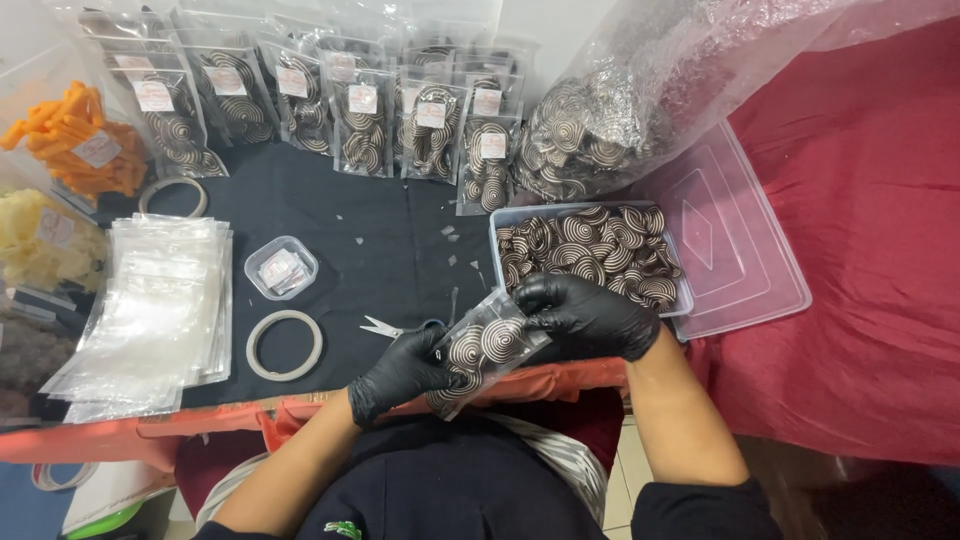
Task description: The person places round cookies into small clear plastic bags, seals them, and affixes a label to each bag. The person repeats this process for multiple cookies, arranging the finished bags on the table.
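While your left hand [400,372] pinches the pouch [482,352] of spiral biscuits low at centre frame, your right hand [585,312] clamps its mouth; keep it tilted upward and press evenly, just below the plastic tub [592,252] on the tabletop [330,215].

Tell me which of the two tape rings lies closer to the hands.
The tape ring beside the scissors, nearer the left hand; the other ring lies farther back by the orange snacks.
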